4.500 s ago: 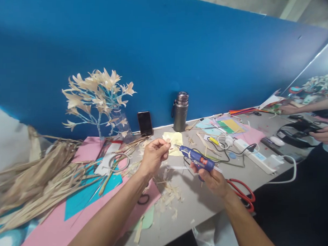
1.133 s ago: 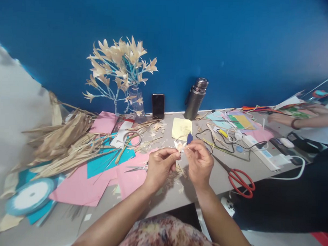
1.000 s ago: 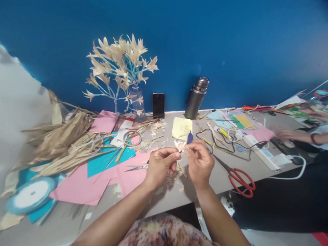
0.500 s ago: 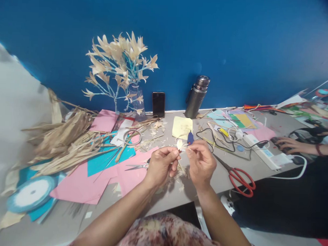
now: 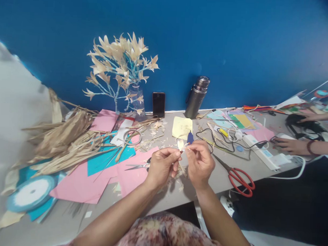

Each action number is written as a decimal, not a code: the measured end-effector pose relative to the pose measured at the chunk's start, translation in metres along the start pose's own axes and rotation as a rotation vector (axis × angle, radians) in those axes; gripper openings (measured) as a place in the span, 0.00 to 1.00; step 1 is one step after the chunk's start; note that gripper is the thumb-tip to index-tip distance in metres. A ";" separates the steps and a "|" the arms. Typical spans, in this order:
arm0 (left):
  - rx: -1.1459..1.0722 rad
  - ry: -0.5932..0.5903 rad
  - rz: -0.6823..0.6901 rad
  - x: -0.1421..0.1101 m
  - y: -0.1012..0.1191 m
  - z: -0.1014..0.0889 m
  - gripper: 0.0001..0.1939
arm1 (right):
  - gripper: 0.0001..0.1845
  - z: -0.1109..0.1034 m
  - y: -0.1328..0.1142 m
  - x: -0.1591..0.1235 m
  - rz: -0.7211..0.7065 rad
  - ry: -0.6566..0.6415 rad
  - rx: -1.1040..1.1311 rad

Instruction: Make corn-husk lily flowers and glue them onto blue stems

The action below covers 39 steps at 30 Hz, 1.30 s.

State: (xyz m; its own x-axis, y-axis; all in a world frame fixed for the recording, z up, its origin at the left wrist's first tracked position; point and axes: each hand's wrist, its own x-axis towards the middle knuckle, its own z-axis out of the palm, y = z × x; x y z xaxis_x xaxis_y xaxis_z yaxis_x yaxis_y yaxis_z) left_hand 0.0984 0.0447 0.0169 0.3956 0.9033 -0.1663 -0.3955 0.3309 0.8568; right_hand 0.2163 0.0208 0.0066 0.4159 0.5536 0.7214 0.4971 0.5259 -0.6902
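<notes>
A small cream husk flower [image 5: 181,144] stands up between my two hands, its lower end pinched by my left hand [image 5: 164,164]. My right hand [image 5: 201,163] is closed at the fingertips on the flower's right side, on a pale petal. Just behind the fingers is the blue nozzle of a glue gun [image 5: 190,137], beside a yellow paper note [image 5: 182,127]. Small silver scissors [image 5: 137,167] lie left of my left hand, partly hidden by it. Red-handled scissors [image 5: 241,181] are to the right of my right hand.
Finished husk flowers [image 5: 120,60] stand in a clear vase [image 5: 138,100]. Dried husks [image 5: 66,134], pink paper [image 5: 81,183] and a ribbon roll [image 5: 31,192] lie left. A phone [image 5: 158,104] and flask [image 5: 197,98] stand behind. Right are a power strip [image 5: 261,153] and another person's hand [image 5: 292,146].
My hands have barely moved; the flower between them is turned slightly and shows more of its petal. At right, the other person's second hand has come in over a black object.
</notes>
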 end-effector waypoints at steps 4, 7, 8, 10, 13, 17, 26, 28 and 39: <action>0.013 -0.007 0.020 0.000 -0.001 0.000 0.19 | 0.03 0.000 -0.001 -0.001 -0.005 -0.007 -0.016; 0.026 -0.007 0.029 0.000 -0.001 -0.001 0.19 | 0.03 0.001 -0.001 -0.003 -0.012 -0.007 -0.056; 0.027 -0.003 0.029 0.000 -0.002 -0.001 0.19 | 0.04 0.001 -0.001 -0.004 -0.017 -0.006 -0.075; 0.024 0.009 0.031 0.000 -0.002 -0.001 0.18 | 0.04 0.001 -0.001 -0.005 -0.032 0.004 -0.110; 0.029 0.024 0.046 -0.001 -0.001 -0.001 0.17 | 0.04 0.002 0.000 -0.006 -0.057 0.019 -0.128; 0.068 0.019 0.077 -0.002 -0.001 -0.001 0.17 | 0.03 0.003 0.000 -0.007 -0.080 0.023 -0.122; 0.116 0.035 0.148 -0.001 -0.006 -0.005 0.16 | 0.03 0.003 -0.002 -0.008 -0.064 0.001 -0.074; 0.134 0.046 0.171 -0.001 -0.009 -0.007 0.16 | 0.03 0.004 -0.002 -0.008 -0.057 -0.004 -0.073; -0.162 -0.086 0.162 0.009 -0.012 -0.016 0.14 | 0.06 -0.003 -0.008 -0.006 -0.031 -0.043 0.022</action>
State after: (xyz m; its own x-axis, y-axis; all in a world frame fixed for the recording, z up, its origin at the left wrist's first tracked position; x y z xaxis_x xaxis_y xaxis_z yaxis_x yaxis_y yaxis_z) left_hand 0.0932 0.0531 -0.0025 0.3827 0.9237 0.0151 -0.5843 0.2294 0.7785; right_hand 0.2123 0.0111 0.0081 0.3671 0.5638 0.7399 0.4921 0.5572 -0.6688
